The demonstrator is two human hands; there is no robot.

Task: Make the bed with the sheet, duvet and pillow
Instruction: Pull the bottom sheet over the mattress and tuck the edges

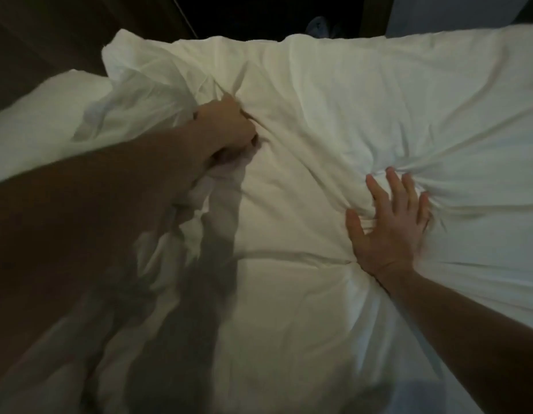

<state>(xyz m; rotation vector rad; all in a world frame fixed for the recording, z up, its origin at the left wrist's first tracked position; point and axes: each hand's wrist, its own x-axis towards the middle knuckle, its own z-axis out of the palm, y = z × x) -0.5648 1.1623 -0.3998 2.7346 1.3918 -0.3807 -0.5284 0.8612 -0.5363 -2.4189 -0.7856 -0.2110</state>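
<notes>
Dim room, left hand [226, 130] fingertips buried in duvet [304, 174] folds.

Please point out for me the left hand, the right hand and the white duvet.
left hand [226, 130]: head view, on its knuckles, fingers curled into the fabric.
right hand [390, 222]: head view, on its back, fingers spread flat.
white duvet [334, 94]: head view, on its puffy top surface.

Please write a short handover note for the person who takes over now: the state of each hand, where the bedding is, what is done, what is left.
Left hand: grip closed on a bunched fold of the white duvet.
Right hand: fingers spread, pressing flat on the duvet; creases radiate from it.
Duvet lies over the bed, rumpled, with a loose heap at the far left.
Sheet and pillow: cannot be told apart in this dim white bedding.
Left: pull the duvet flat, smooth it, place the pillow.
</notes>
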